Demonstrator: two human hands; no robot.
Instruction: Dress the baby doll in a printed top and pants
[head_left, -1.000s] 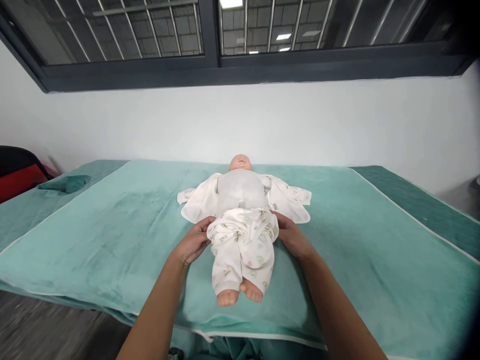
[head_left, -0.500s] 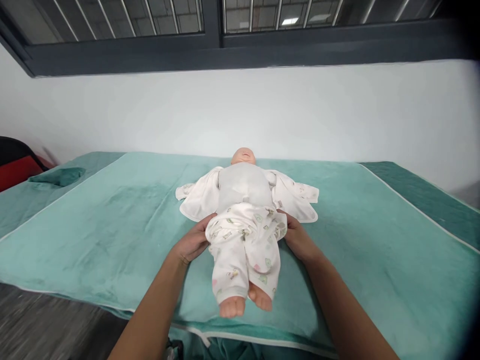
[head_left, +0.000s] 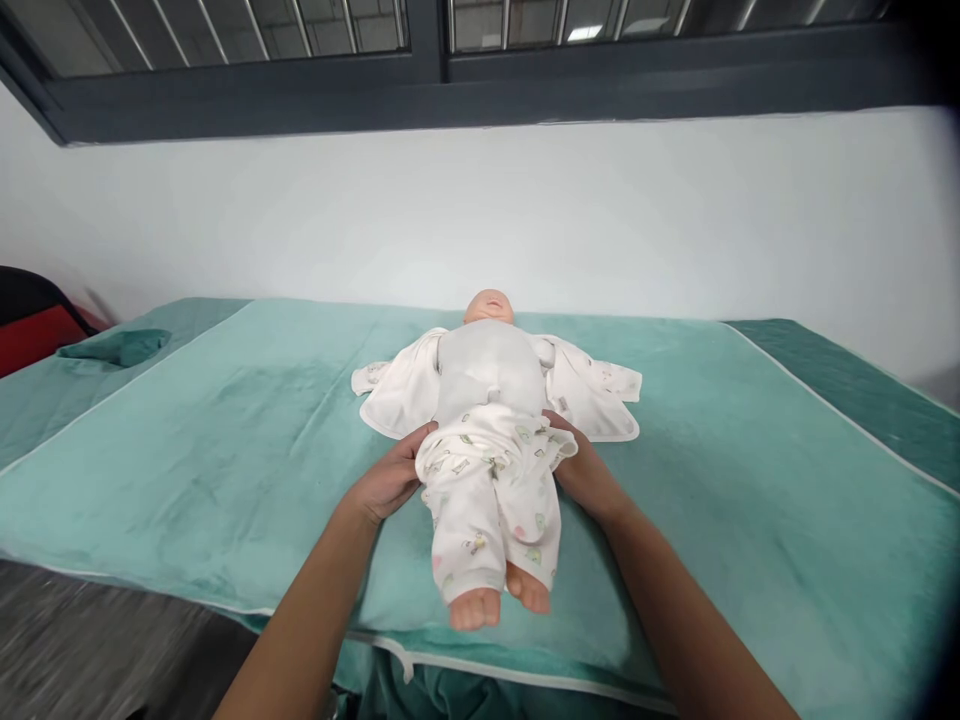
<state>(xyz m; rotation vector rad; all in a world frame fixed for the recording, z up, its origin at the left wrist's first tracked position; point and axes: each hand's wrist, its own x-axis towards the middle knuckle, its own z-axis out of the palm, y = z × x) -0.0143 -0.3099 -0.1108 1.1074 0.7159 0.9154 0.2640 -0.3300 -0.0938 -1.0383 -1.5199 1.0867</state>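
A baby doll (head_left: 491, 365) with a pale grey torso lies on its back, head toward the wall and bare feet toward me. Printed white baby trousers (head_left: 469, 545) cover its legs and bunch up at the hips. An open white baby jacket (head_left: 409, 390) is spread out under the torso, its sleeves out to both sides. My left hand (head_left: 394, 475) is closed on the left edge of the trousers' waist. At the other side, my right hand (head_left: 585, 470) grips the waistband, with its fingers partly hidden by the cloth.
Green plush cloth (head_left: 225, 450) covers the table, with white piping along its seams. Behind it rises a white wall (head_left: 480, 210) under a dark window frame (head_left: 300, 100). A red and black item (head_left: 34, 325) is at the far left, near a crumpled green cloth (head_left: 116, 347).
My right hand has shifted slightly inward and up at the waistband. The doll's legs and feet have moved a little to the right. My left hand stays at the trousers' edge.
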